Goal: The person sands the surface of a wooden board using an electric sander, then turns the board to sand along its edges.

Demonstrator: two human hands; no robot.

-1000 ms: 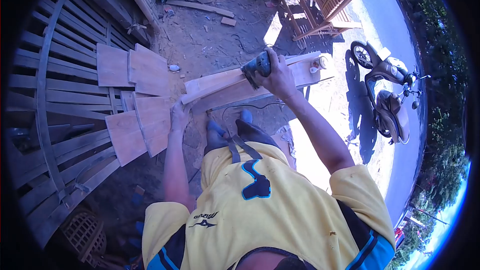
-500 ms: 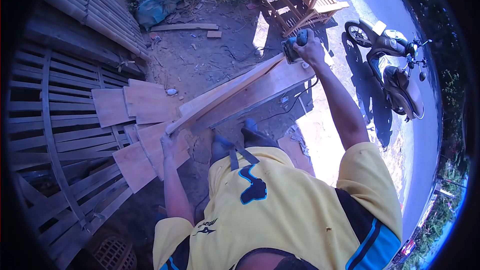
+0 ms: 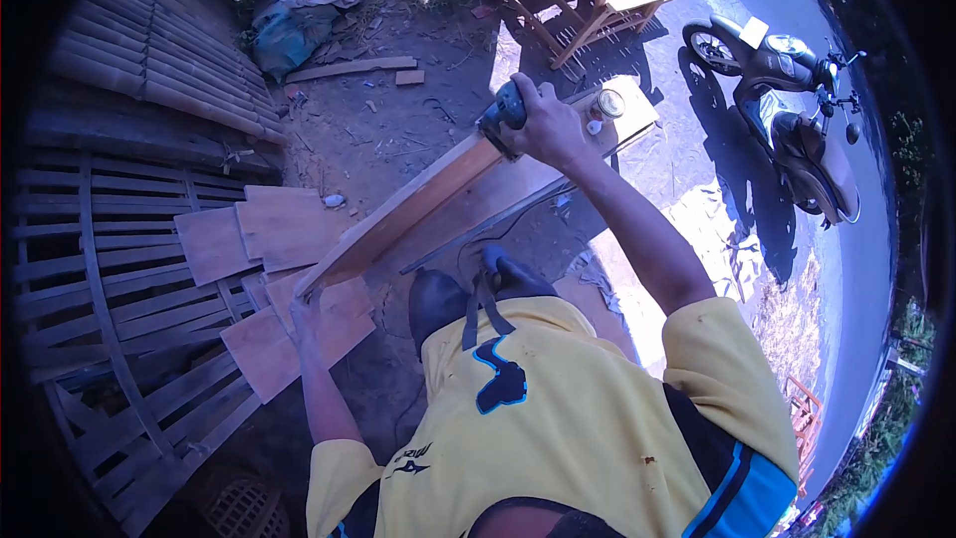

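Observation:
A long wooden board (image 3: 398, 209) slants across the middle, its near-left end in my left hand (image 3: 307, 311), whose fingers are wrapped round the end. My right hand (image 3: 551, 130) grips a dark green power sander (image 3: 504, 118), which rests against the upper end of the board. Beneath and beside it lies a wider plank or bench top (image 3: 478, 201). A round jar (image 3: 608, 104) and a small white item (image 3: 595, 127) stand at the far right end of that bench.
Flat wooden panels (image 3: 289, 229) lie on a slatted bamboo platform (image 3: 129, 269) at the left. Wooden chairs (image 3: 597, 0) stand at the top, a motorbike (image 3: 787, 120) at the right. Bags (image 3: 294, 35) and a wood strip (image 3: 354, 69) lie on the ground.
The sander in my right hand first moved outward to the board's far end, then came back toward the middle. My left hand and the board's near end have shifted left and down.

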